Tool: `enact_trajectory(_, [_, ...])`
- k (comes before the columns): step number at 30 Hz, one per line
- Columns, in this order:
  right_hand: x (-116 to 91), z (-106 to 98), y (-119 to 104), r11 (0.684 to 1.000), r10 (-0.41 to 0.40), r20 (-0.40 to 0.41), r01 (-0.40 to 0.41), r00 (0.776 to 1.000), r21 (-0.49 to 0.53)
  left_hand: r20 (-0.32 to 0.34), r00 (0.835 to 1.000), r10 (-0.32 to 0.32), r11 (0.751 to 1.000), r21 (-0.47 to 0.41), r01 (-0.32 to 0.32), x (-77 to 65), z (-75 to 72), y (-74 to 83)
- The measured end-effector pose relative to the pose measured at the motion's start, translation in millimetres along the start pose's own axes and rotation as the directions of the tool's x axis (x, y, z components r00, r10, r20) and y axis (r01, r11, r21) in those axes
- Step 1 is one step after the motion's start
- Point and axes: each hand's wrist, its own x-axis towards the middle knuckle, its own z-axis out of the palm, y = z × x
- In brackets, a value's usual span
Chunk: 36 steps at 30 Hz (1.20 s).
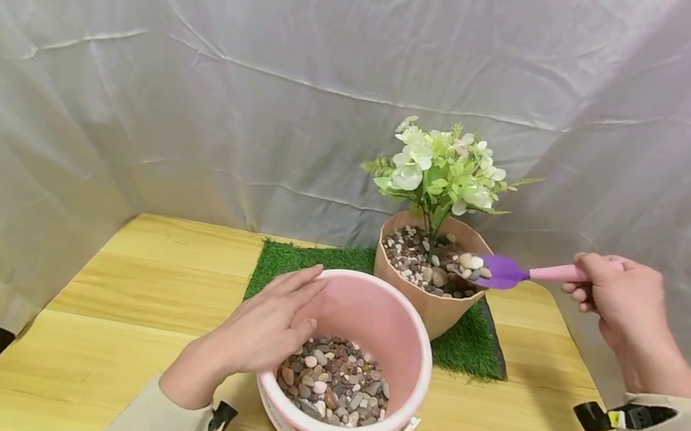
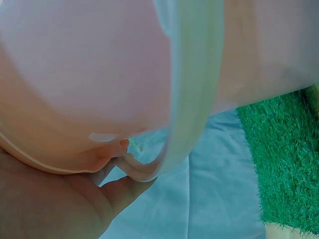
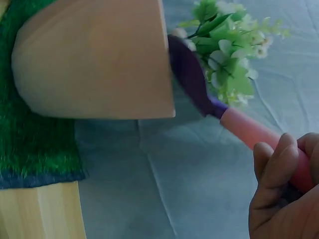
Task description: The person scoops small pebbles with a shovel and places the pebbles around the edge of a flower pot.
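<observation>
In the head view my left hand point(image 1: 265, 323) grips the left rim of a pink bucket point(image 1: 417, 338), thumb on the inner side. The left wrist view shows fingers of that hand point(image 2: 65, 199) against the bucket's outer wall point(image 2: 99, 59), near its handle point(image 2: 197, 69). Pebbles point(image 1: 333, 385) cover the bucket's bottom. My right hand point(image 1: 625, 294) holds a trowel by its pink handle point(image 1: 554, 273). Its purple blade point(image 1: 504, 273) bears several pebbles point(image 1: 472, 264) over the right rim of a peach flowerpot point(image 1: 421, 294). Pebbles surround the stems of a white-flowered plant point(image 1: 442, 170) in the pot.
Under the flowerpot lies a green artificial grass mat point(image 1: 466, 349) on a wooden table point(image 1: 125, 302). A grey curtain point(image 1: 251, 127) hangs behind the table. The bucket stands in front of the pot, and its handle hangs down at the near side.
</observation>
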Motion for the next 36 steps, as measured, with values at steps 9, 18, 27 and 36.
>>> enact_trajectory(9, [1.4,-1.7,10.0,1.000,0.002,-0.041,-0.003,0.999,-0.026,0.008,1.000,-0.008,1.000,-0.002,0.008,-0.5,-1.2,1.0])
enact_trajectory(18, [3.1,-3.9,6.7,0.995,-0.021,-0.088,0.013,0.996,-0.096,0.012,1.000,-0.009,1.000,-0.005,0.010,-0.5,-1.1,1.2])
enact_trajectory(27, [-5.9,1.0,-9.7,0.916,-0.143,-0.137,0.078,0.980,-0.394,-0.001,1.000,-0.008,1.000,-0.014,0.008,-0.4,-1.0,0.9])
enact_trajectory(36, [-16.7,3.6,-20.7,0.803,-0.250,-0.148,0.119,0.957,-0.583,0.012,1.000,-0.016,1.000,-0.018,0.016,0.0,-1.1,1.0])
